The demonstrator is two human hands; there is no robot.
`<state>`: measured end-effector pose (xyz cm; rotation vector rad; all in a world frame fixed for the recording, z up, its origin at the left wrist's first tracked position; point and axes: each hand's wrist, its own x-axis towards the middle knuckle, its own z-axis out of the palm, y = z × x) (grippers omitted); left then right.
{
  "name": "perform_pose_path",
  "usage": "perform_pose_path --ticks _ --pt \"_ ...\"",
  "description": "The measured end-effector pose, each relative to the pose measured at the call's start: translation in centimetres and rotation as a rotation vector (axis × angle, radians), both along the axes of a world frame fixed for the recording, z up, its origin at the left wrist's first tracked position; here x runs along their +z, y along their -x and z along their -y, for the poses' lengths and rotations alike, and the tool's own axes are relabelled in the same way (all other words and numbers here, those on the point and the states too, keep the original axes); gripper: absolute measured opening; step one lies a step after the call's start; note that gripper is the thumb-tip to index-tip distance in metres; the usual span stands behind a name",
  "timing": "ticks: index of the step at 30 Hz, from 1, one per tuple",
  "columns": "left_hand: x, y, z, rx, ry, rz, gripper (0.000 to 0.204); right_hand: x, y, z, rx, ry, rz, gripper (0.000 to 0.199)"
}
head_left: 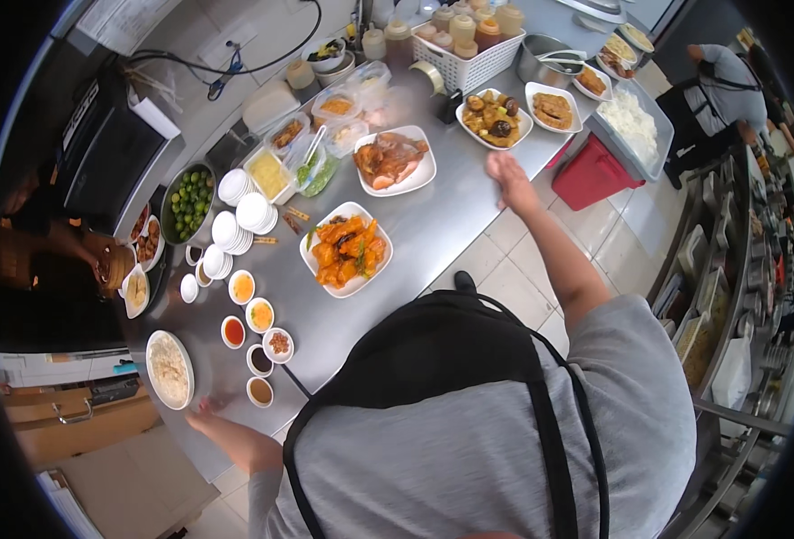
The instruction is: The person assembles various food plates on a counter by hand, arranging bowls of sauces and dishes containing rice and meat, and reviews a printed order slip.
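Note:
My left hand (203,416) is at the near left edge of the steel counter, beside the rim of an oval white plate of rice (170,369). Its fingers are small and partly blurred, but look apart with nothing in them. At the counter's front edge on the right, my right hand (510,182) lies with fingers stretched out, just below a white dish of brown stew (494,119). Between my hands stand a dish of orange-glazed food (348,251) and a dish of roast meat pieces (393,161). Small sauce cups (259,314) cluster nearer my left hand.
Stacked white saucers (253,213), a bowl of green limes (189,204) and tubs of garnishes (314,171) line the back. A white basket of squeeze bottles (478,63) stands far right. Beyond the counter are a red bin (592,172) and another person (725,85).

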<state>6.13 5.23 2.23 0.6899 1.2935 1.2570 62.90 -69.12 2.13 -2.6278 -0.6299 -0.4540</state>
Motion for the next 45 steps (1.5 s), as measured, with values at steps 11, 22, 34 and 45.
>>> perform_pose_path --ticks 11,22,34,45 --pt "11.9 0.3 12.1 0.205 -0.211 -0.435 0.036 9.9 -0.6 3.7 -0.252 -0.237 -0.32 0.015" --pt "14.3 -25.6 32.8 -1.211 0.027 -0.734 0.029 16.8 -26.1 9.3 -0.255 0.222 -0.137 0.02" --pt "5.0 -29.4 41.8 -0.944 0.28 0.063 0.043 22.3 -33.1 12.9 -0.163 0.525 -0.346 0.017" --pt "5.4 -31.5 41.8 -0.908 0.29 0.139 0.044 20.4 -18.2 8.3 0.219 -0.535 -0.72 0.027"
